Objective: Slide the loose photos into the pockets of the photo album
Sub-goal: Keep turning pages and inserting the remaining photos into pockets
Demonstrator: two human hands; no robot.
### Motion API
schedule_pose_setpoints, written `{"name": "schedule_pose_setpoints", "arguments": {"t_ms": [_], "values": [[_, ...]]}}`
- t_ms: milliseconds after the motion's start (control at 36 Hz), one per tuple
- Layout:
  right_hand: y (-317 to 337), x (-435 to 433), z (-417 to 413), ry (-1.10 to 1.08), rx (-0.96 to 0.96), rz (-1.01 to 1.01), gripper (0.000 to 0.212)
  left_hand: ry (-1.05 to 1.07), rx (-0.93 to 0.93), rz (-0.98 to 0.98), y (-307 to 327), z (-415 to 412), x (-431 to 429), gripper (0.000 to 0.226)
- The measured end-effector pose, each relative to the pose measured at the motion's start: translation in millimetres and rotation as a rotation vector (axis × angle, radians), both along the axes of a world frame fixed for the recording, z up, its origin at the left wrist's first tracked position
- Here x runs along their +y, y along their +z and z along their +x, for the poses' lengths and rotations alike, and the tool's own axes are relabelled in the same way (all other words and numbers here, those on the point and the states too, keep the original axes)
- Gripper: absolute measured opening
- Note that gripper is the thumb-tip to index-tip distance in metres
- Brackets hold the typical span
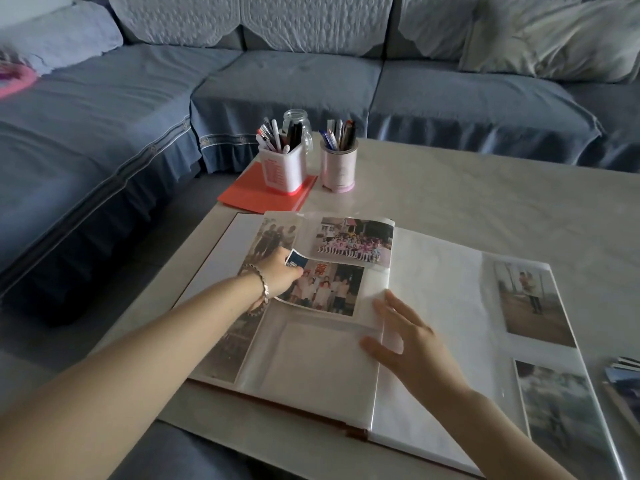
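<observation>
The left grip (278, 276) pinches the group photo (329, 289) by its curled corner, mid-leaf on the photo album (311, 358). The right grip (408, 344), released, flattens that leaf's edge. Best to flatten the corner, then push squarely toward the album's spine.

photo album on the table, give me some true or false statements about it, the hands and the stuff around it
1. The left-hand grip pinches the curled corner of a group photo over the photo album's left page. True.
2. The right-hand grip is curled round a pen. False: it lies flat with fingers spread on the edge of an album page and holds nothing.
3. Both pen holders stand on the red folder. False: only the square pen holder does; the round pen holder stands on the table beside it.
4. A stack of loose photos lies at the table's right edge. True.
</observation>
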State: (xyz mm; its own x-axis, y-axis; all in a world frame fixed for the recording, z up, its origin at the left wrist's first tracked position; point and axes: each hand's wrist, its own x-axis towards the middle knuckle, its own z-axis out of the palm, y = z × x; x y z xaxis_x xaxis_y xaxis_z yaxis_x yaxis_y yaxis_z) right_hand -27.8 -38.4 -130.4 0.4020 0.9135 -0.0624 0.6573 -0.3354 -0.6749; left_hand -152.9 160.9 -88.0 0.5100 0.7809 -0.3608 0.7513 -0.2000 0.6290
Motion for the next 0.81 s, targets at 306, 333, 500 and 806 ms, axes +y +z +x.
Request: {"name": "schedule_pose_setpoints", "arguments": {"t_ms": [306,333,500,806], "values": [[1.2,0.7,-0.1,0.001,0.011,-0.012,0.065,0.167,-0.025,0.148,-1.1,-15.0,4.4,0.031],[1.3,0.7,-0.2,0.001,0.011,-0.007,0.065,0.184,-0.042,0.137,-1.4,-16.0,4.3,0.029],[2.7,1.1,0.0,0.009,0.004,-0.015,0.064,0.234,-0.124,-0.012,-5.0,-17.8,3.3,0.018],[5.1,1.0,-0.8,0.004,0.013,-0.012,0.067,0.239,-0.135,-0.132,-3.6,-11.4,0.4,0.009]]}}
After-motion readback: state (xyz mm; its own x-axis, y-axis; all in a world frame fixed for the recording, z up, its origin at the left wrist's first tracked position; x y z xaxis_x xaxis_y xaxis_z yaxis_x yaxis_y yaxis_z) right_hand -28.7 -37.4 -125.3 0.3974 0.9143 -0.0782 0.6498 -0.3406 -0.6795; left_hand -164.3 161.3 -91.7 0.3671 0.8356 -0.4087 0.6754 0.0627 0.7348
